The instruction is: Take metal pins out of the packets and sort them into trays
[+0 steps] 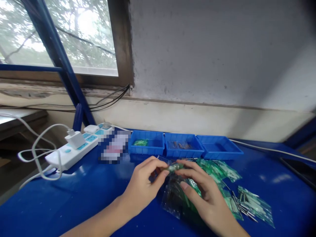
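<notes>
One small packet point(174, 167) is being pinched by the left hand point(145, 179) and touched by the right hand point(208, 191), its grip unclear, short of the desk's point(74, 197) back edge; likely light, slippery, best held by corners.

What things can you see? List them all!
table: one, blue, bottom
bins: three, blue, table's back
packets: many, green and clear, table's right half and two bins
rods: many, silvery, among packets
small bundle: one, greenish, mid-table, too blurred to name
power strip: one, white, left
plugs: at least two, white, on the strip
cables: several, white and black, left and right
blurred patch: one, pinkish, beside the strip
flat thing: one, black, right edge
post: one, blue, left
window: one, brown-framed, upper left
wall: one, grey, behind
left hand: one, bare, pinching the bundle
right hand: one, bare, beside it
</notes>
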Tool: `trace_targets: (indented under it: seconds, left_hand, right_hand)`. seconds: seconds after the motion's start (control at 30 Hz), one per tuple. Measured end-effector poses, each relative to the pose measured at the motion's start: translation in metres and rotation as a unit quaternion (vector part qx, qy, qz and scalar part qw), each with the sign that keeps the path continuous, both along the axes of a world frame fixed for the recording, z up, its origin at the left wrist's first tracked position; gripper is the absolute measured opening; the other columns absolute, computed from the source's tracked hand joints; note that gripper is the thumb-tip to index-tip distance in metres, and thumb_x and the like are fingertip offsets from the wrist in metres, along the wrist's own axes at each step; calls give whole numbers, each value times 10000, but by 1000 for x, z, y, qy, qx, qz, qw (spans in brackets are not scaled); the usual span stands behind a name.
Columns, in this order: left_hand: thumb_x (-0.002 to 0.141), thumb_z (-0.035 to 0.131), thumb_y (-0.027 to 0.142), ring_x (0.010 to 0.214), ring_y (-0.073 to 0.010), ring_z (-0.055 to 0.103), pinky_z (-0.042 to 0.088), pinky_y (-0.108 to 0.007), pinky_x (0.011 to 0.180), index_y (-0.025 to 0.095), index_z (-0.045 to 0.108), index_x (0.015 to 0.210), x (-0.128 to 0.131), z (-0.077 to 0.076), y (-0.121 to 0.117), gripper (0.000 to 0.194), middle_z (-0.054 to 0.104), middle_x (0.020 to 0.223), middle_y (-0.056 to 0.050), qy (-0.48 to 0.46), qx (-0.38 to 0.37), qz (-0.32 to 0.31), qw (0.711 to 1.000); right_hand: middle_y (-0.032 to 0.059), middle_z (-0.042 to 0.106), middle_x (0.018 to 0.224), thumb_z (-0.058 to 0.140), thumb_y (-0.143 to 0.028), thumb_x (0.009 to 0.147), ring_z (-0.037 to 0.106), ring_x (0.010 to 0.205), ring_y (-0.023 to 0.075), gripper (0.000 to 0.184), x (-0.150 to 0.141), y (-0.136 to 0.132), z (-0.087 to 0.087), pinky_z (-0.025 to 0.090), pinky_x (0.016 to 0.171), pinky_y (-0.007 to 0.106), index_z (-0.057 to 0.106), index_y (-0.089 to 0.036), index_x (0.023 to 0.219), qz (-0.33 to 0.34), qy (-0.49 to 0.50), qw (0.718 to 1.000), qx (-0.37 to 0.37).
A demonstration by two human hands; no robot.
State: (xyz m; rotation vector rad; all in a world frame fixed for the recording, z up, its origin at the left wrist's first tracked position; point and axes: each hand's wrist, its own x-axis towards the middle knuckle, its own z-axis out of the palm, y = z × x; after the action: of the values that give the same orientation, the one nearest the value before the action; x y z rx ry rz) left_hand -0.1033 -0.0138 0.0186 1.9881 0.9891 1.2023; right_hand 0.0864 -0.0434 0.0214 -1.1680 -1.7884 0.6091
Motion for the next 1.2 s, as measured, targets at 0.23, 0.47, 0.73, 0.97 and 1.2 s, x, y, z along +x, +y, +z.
trace_targets:
  seconds: [0.23,0.47,0.73,0.97,1.2]
  left_hand:
    - [855,482,47,814,-171,517,432,-305,748,203,649,984,-1,-2,-5,262,614,916,-66,122,215,-77,966]
    - [913,412,432,708,-149,549,419,-242,582,155,608,881,7,5,-5,340,588,807,-52,-72,-250,-78,962]
    - [839,553,236,666,-141,557,452,-276,642,176,626,889,-21,33,27,107,633,805,-29,19,147,171,974]
    - [844,561,276,1014,-259,510,428,-427,884,146,574,1093,-16,38,44,281,592,1058,-104,246,263,201,911]
    - [867,514,256,863,-231,555,454,-388,787,189,633,943,36,5,13,157,634,889,-58,315,124,-41,940]
  right_hand:
    - [37,531,766,498,-439,859,546,729,162,353,0,9,1,472,647,249,594,-188,631,-47,66,993,-83]
    - [20,542,657,489,-195,875,498,570,130,235,3,7,-6,421,518,229,671,-194,1023,-21,-66,988,136]
    - [93,505,1009,407,-72,846,564,858,165,370,0,5,-9,497,662,250,581,-223,1136,-38,-87,976,197]
    - [77,507,1008,435,-116,823,577,844,183,266,25,17,-2,475,557,244,582,-242,1006,-180,-9,967,181]
    - [74,590,910,587,-390,794,562,851,242,381,58,36,-2,463,709,364,550,-205,1125,-224,-142,959,103]
